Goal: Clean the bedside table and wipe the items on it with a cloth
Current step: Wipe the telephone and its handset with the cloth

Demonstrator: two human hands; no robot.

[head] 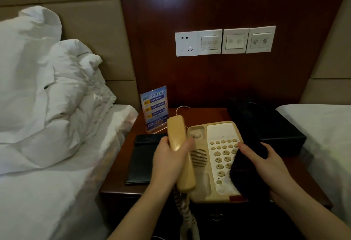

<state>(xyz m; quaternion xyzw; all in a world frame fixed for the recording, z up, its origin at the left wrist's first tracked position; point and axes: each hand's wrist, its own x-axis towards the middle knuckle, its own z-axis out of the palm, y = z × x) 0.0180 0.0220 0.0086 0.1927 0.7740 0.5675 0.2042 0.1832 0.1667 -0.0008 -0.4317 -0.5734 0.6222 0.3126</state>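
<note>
Beige handset (pixel 180 150) sits gripped in the left hand (pixel 169 162) at centre frame, lifted off the phone (pixel 212 163) on the table (pixel 205 114). Right hand (pixel 266 165) presses a dark cloth (pixel 247 175) onto the keypad, lower right.

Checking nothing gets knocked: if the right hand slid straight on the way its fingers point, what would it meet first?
Probably the phone's keypad. The right hand, holding the dark cloth, points left across the phone toward the handset in the left hand; depth is unclear.
</note>
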